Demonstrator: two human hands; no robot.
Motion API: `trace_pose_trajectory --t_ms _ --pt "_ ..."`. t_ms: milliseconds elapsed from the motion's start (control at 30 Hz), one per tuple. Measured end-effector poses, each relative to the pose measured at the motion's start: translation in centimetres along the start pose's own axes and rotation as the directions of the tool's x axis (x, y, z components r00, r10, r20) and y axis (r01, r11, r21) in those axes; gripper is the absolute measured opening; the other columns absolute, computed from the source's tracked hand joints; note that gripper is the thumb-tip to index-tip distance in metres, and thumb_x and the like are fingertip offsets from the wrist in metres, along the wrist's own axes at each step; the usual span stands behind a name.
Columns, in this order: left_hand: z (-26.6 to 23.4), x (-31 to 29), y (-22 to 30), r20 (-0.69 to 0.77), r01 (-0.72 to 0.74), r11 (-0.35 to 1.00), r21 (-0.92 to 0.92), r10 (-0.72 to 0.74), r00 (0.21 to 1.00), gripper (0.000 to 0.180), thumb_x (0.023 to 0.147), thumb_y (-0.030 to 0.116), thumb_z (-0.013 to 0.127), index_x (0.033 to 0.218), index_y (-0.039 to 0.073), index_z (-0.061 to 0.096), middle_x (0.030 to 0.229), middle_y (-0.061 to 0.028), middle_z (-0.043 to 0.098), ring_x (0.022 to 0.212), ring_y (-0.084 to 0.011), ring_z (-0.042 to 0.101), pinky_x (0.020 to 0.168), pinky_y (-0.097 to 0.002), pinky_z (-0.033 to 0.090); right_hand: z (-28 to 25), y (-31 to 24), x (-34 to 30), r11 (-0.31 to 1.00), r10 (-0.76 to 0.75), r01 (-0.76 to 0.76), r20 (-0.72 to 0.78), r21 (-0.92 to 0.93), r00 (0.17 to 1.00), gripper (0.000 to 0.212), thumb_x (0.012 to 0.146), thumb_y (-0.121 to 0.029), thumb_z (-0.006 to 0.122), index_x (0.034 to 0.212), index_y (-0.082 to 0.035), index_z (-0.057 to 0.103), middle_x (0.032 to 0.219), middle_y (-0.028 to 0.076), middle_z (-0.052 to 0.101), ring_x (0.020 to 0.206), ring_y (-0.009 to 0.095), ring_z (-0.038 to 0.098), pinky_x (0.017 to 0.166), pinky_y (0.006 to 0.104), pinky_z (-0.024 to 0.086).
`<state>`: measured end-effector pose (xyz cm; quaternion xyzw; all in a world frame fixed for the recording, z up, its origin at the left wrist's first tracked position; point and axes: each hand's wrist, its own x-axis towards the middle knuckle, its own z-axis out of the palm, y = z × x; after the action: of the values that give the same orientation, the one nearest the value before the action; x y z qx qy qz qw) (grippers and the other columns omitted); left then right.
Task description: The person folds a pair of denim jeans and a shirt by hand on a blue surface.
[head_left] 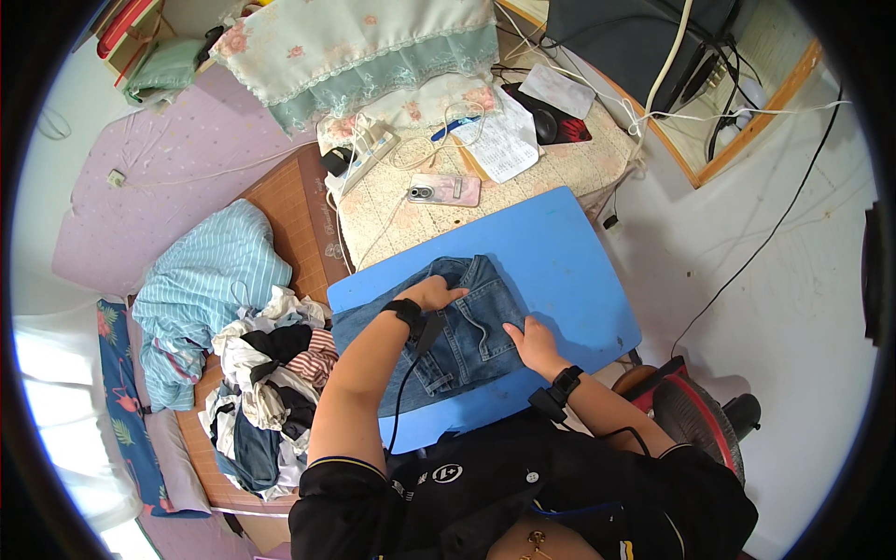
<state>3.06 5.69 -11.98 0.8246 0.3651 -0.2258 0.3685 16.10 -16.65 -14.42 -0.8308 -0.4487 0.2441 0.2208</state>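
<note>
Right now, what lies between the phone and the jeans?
In the head view, a strip of patterned tablecloth, then the far edge of the blue tabletop, lies between the phone and the jeans.

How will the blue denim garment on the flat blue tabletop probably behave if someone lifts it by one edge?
The blue denim garment would probably droop, because its cloth already shows creases. It may feel rather heavy for cloth, since its sewn pocket adds a layer. It seems unlikely to roll, as it lies flat on the blue tabletop.
</note>
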Motion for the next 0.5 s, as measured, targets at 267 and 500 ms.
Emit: trace_pose_trajectory --t_ms 267,500 --pt "0.7 -1.6 0.3 -0.639 -0.046 0.997 0.063 0.076 0.766 0.040 0.088 0.039 0.044 0.074 0.003 0.056 0.073 -0.0197 0.061 0.070 -0.0377 0.059 0.062 -0.0447 0.047 -0.4 -1.1 0.8 0.999 -0.024 0.026 -0.106 0.022 0.994 0.049 0.084 -0.044 0.050 0.076 0.004 0.047 0.062 0.023 0.055 0.060 0.038 0.056 0.052 0.0458 0.044" --pt "1.6 -3.8 -0.3 -0.742 0.012 0.974 0.225 0.164 0.650 0.028 0.083 0.031 0.054 0.084 0.003 0.051 0.091 -0.0177 0.059 0.083 -0.0322 0.057 0.070 -0.0384 0.046 1.0 -1.9 -0.5 0.997 0.039 -0.036 0.037 -0.075 0.999 0.054 0.084 -0.048 0.048 0.081 0.005 0.050 0.067 0.022 0.057 0.063 0.038 0.057 0.054 0.0453 0.045"
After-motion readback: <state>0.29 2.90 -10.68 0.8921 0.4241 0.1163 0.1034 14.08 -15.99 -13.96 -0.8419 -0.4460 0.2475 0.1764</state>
